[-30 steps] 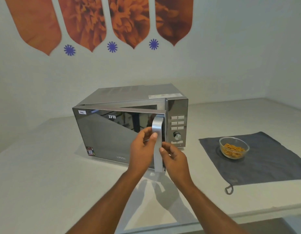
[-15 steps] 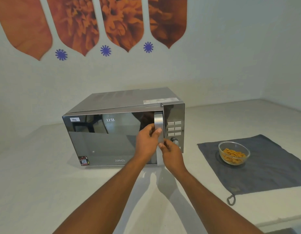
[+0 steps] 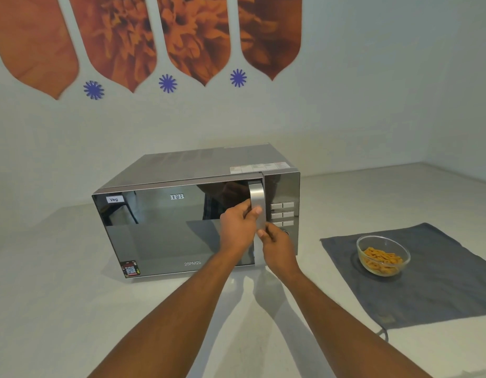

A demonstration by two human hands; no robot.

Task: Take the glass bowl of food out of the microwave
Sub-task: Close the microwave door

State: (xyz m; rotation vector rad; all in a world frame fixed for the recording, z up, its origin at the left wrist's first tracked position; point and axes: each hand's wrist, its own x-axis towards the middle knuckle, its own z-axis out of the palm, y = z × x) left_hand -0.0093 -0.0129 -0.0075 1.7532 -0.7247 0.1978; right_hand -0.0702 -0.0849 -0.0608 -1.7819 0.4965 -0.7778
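Note:
A silver microwave (image 3: 181, 170) with a mirrored door (image 3: 165, 236) stands on the pale counter, its door flush against the body. My left hand (image 3: 237, 227) grips the vertical metal door handle (image 3: 256, 199) at mid height. Just below it, my right hand (image 3: 277, 246) holds the lower part of the same handle. The glass bowl (image 3: 383, 255) with orange-yellow food sits to the right on a grey cloth (image 3: 441, 282), well apart from both hands.
The microwave's buttons and knob (image 3: 282, 214) are right of the handle. The pale counter (image 3: 59, 296) runs to a wall behind and a corner at the far right. The cloth's loop hangs near the front edge (image 3: 382, 332).
The door has swung from partly open to flush with the microwave body, both hands staying on the handle. The view has shifted, so the microwave sits lower in frame.

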